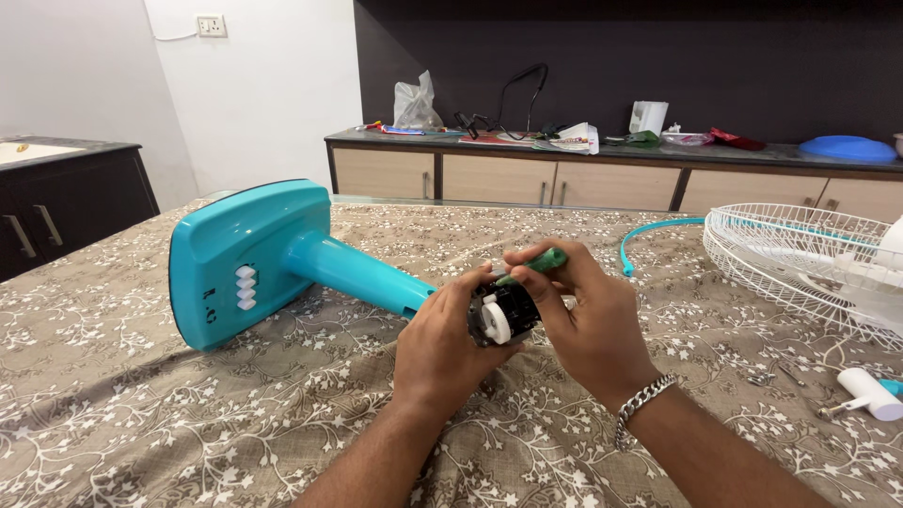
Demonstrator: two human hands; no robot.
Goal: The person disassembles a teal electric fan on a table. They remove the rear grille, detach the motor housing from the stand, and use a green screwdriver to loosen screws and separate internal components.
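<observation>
My left hand (442, 343) grips the small black-and-white fan motor block (501, 315) from the side, above the desk (141, 414) with its brown floral cloth, while my right hand (583, 325) is closed around a green-handled screwdriver (538, 263) set against the top of that block. The block sits at the end of the teal plastic fan stand (273, 259), which lies on its side to the left. A white wire fan guard (800, 254) lies well apart to the right, and a white plastic part (870, 393) rests near the desk edge.

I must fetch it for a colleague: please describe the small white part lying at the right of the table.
On the flower-patterned tablecloth, look right, below the white wire fan guard. The small white part lies near the edge, the only solid white piece there.
</observation>
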